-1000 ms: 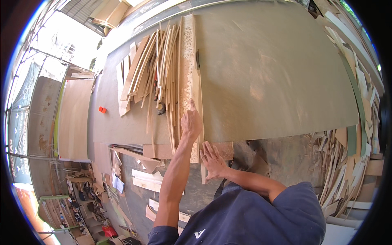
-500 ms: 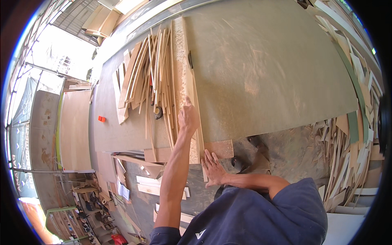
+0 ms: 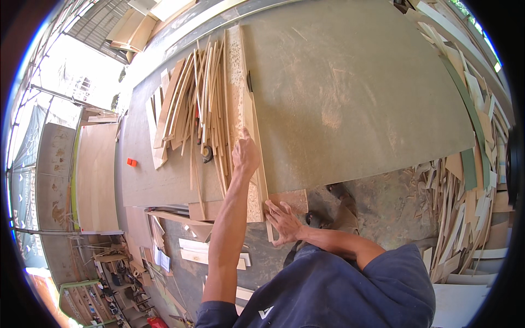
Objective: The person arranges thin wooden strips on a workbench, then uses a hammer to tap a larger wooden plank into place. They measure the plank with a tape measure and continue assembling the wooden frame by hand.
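A long chipboard plank (image 3: 235,71) lies lengthwise across the big table, with a narrow pale wood strip (image 3: 261,180) along its right side. My left hand (image 3: 246,156) is on the plank beside the strip, index finger pointing forward and the other fingers curled; what lies under the palm is hidden. Nearer to me, my right hand (image 3: 284,223) rests open, fingers extended, touching the strip's near end. A reddish-brown board (image 3: 290,201) sits crosswise under the near end of the plank. Left of the plank are a heap of thin wood strips (image 3: 191,104) and a black tape measure (image 3: 207,154).
The large table (image 3: 355,98) stretches to the right, dusty with sawdust. A small orange object (image 3: 132,162) sits at its left. Piled offcuts (image 3: 462,218) line the right side. White board pieces (image 3: 197,251) lie on the floor, and someone's legs (image 3: 344,210) show near the table edge.
The whole view has shifted slightly, so the table and its wood appear a little further left. Both hands keep nearly the same places on the wood; my right hand's fingers are slightly closer together.
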{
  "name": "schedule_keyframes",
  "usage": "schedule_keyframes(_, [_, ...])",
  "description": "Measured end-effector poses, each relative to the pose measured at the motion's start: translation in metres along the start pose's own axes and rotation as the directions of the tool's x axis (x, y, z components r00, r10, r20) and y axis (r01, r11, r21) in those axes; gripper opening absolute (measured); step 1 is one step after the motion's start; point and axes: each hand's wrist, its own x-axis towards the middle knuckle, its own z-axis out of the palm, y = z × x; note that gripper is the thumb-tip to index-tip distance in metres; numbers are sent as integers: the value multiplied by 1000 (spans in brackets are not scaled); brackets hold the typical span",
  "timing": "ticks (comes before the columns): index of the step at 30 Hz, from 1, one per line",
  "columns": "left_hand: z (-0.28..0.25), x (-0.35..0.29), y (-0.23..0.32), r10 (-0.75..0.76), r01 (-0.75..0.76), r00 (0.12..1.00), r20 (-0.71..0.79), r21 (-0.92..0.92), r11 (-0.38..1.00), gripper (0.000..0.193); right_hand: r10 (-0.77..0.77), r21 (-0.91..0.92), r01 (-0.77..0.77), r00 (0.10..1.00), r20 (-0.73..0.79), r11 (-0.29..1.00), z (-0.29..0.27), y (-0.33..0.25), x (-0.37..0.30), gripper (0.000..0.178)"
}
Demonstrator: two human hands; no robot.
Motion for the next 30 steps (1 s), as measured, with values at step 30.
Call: schedule_keyframes(30, [-16,59,-18,126,-124,991,-44,38,992,71,-4,-6,4,1000,1,1000,-13,15,19,108])
